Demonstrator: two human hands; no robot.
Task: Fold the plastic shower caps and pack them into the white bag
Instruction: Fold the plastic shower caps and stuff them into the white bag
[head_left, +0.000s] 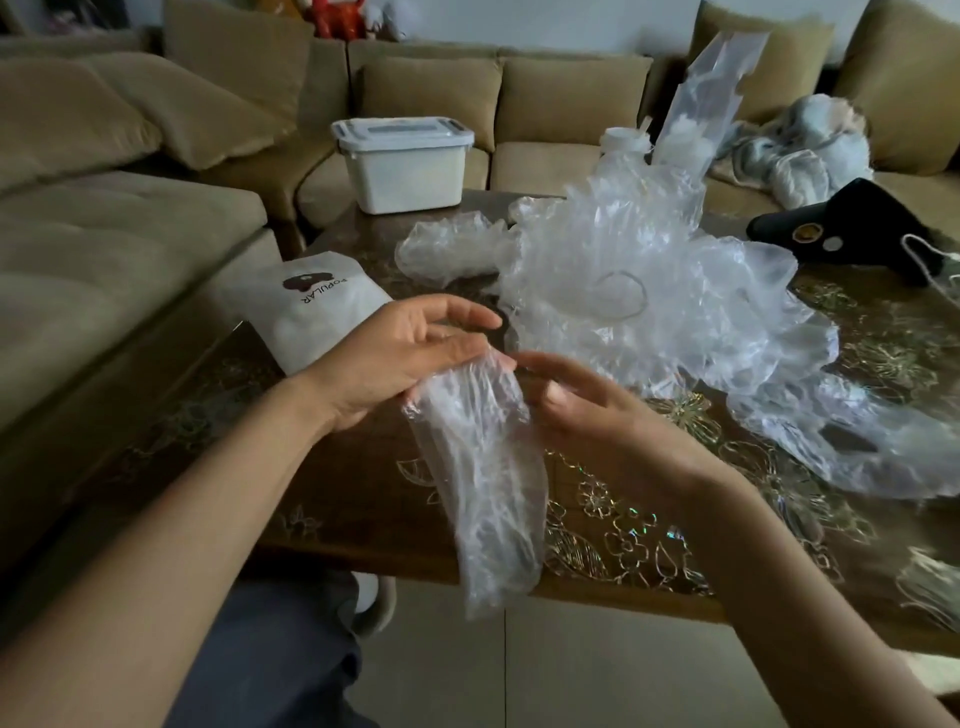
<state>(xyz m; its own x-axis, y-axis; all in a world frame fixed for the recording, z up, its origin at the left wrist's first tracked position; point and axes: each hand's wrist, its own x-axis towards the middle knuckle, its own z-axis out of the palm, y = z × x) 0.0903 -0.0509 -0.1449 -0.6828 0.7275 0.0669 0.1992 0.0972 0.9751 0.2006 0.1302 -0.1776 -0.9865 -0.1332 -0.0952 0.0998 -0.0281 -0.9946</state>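
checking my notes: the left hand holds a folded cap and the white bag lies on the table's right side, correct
No: the head view shows the white bag on the left side of the table, near the left hand, which does hold the folded cap.

Tan sofa (130, 218) wraps around dark patterned table (363, 483).

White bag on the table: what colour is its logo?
Dark brown logo on the white bag; head view.
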